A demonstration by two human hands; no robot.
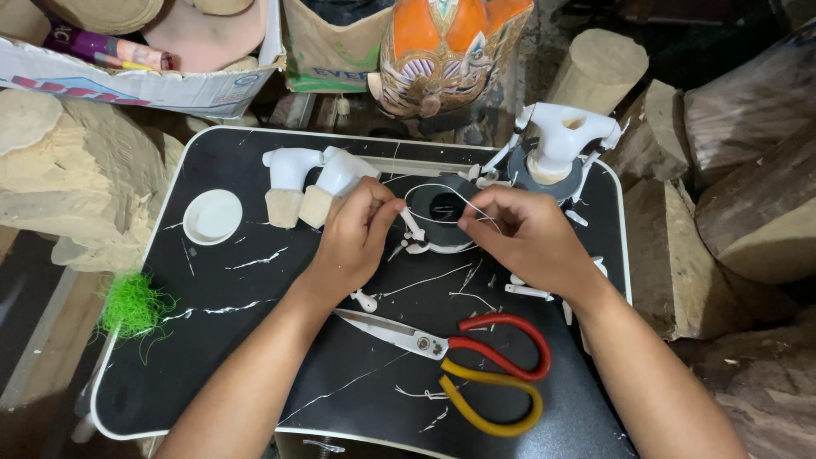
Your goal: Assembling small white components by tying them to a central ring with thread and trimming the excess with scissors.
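White thread (442, 189) pinched taut between both hands (442, 234).

A black tabletop (255, 340) edged in white is shown. The scissors (459, 361) have one red and one yellow handle. White thread (442, 189), a white lid (212, 216), green fibre (132, 306) and an orange painted mask (446, 51) are seen.
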